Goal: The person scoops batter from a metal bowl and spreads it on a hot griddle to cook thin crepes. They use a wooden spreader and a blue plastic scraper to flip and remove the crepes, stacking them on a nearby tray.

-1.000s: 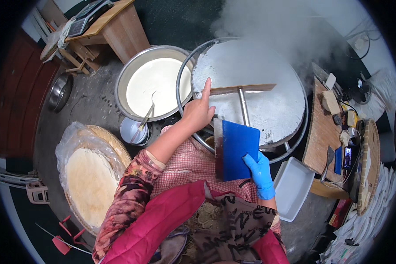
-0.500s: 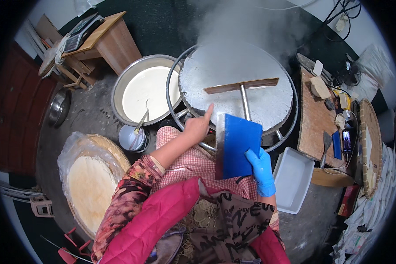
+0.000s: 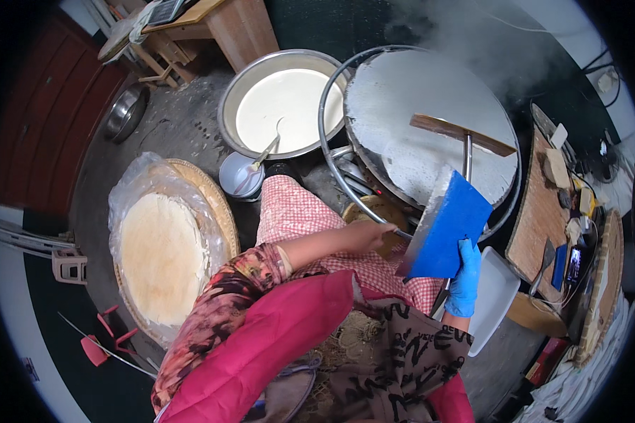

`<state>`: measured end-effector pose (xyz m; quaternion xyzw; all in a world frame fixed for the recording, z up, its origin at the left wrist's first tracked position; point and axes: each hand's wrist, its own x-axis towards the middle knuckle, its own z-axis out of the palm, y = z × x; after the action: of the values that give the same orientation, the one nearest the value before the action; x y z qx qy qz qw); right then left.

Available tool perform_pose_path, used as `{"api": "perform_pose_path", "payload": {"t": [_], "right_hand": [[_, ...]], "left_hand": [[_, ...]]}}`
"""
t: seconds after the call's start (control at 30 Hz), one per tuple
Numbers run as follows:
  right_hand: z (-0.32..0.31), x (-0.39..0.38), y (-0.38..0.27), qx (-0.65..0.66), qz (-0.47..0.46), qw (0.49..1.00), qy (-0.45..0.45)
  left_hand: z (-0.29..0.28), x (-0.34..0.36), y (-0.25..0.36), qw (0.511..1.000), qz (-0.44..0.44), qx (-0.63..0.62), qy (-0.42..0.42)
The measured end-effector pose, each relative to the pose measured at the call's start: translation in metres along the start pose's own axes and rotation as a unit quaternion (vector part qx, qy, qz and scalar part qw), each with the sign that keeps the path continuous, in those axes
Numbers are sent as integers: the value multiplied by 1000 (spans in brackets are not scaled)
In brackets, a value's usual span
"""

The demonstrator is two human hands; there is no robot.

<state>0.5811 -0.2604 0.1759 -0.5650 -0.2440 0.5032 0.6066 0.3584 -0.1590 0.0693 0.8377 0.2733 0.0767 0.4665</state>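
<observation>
In my gloved right hand (image 3: 463,278) is a wide blue scraper (image 3: 450,229) with a metal edge, held upright in front of the round griddle (image 3: 395,92). Behind the scraper, a wooden T-spreader (image 3: 437,125) lies over the white-coated griddle, its metal handle partly hidden. My bare left hand (image 3: 374,236) is low at the griddle's metal ring (image 3: 360,205), left of the scraper, fingers curled; what they hold, if anything, I cannot make out.
A basin of white batter (image 3: 268,113) with a ladle stands left of the griddle, a small bucket (image 3: 233,169) below it. A tray of stacked round sheets (image 3: 162,254) is at the left. A cluttered board (image 3: 529,225) and white tub (image 3: 497,303) are at the right.
My left hand has moved down and right from the griddle's edge, its pointing finger now curled. The scraper has shifted right in view and tilted. The view has shifted, with less steam showing.
</observation>
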Motion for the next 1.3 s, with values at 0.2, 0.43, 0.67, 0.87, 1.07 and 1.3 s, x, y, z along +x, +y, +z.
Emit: {"api": "perform_pose_path", "payload": {"t": [0.2,0.43,0.67,0.87,1.07,1.3], "right_hand": [[30,2,7,87,62,994,27],[43,9,11,56,50,995,-61],[-20,25,-47,-16,-129,991,43],[-42,53,-116,-352,-329,873,73],[-27,70,-132,-409,-304,858,69],[-19,85,-97,-552,-331,761,77]], "left_hand": [[-37,69,36,868,-11,-475,143],[-66,79,61,772,-102,-625,57],[-115,76,61,711,2,-702,35],[-122,73,72,658,-38,-751,-46],[-116,82,88,637,-48,-764,-87],[-109,96,103,555,-54,-824,-101]]}}
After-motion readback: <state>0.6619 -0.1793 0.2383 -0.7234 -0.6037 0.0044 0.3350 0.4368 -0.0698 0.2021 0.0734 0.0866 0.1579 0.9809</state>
